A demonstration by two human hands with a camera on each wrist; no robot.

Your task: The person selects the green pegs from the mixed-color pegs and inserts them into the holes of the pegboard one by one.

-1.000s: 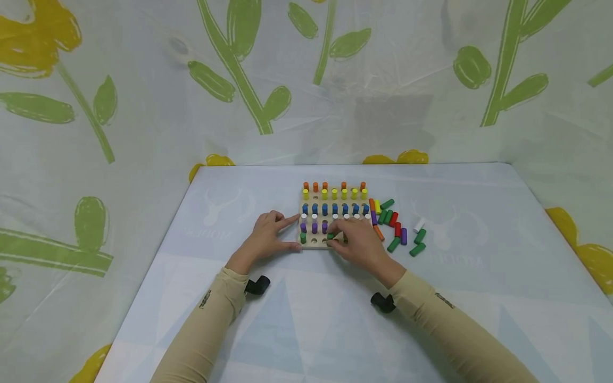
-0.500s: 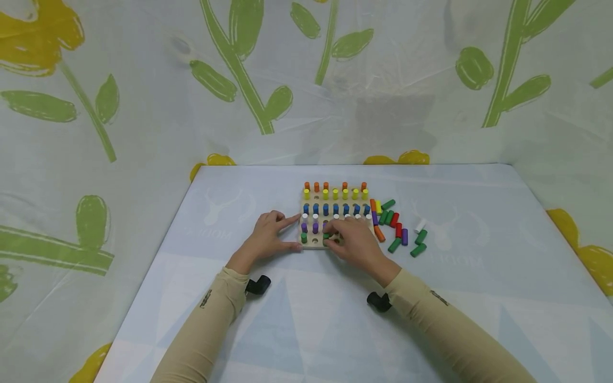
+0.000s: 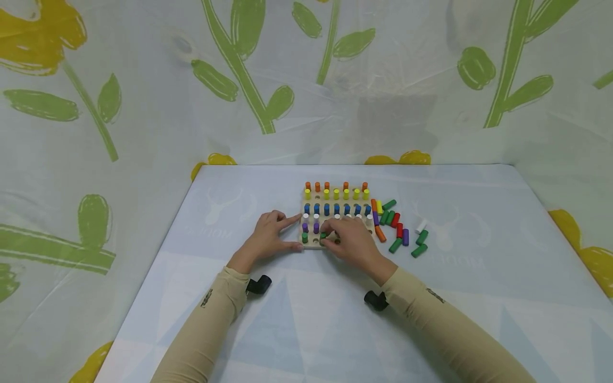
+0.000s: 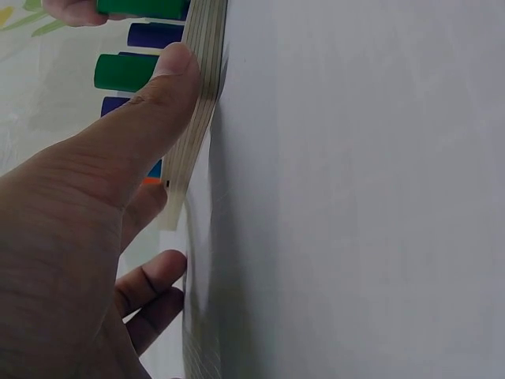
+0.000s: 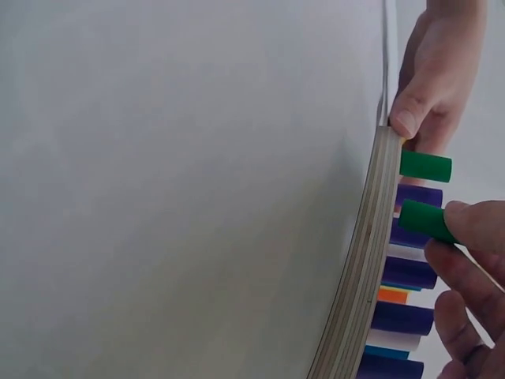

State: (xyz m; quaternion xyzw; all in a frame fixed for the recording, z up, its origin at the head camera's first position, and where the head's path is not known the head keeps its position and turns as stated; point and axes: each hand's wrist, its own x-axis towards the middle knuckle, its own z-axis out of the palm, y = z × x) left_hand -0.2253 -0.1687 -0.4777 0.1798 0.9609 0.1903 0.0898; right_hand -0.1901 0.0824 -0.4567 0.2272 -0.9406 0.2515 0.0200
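A wooden pegboard (image 3: 313, 201) carries rows of orange, yellow, blue, white and purple pegs, with one green peg (image 3: 304, 238) upright at its front left corner. My right hand (image 3: 354, 242) pinches another green peg (image 5: 426, 220) between thumb and finger, close over the front row. In the right wrist view this peg's lower end is near the board's face, just right of the standing green one. My left hand (image 3: 268, 234) touches the board's left side with thumb and index finger spread. In the left wrist view the thumb (image 4: 162, 95) presses at the board's edge.
Right of the board lie loose pegs: several green ones (image 3: 419, 250), red ones (image 3: 399, 230), a purple one (image 3: 405, 237), a white one (image 3: 421, 226) and orange ones (image 3: 380, 234). The white table (image 3: 297, 319) ends at a flower-printed backdrop (image 3: 335, 122).
My right hand has moved slightly left along the front row with the green peg, toward the standing green peg. The left hand stays at the board's side.
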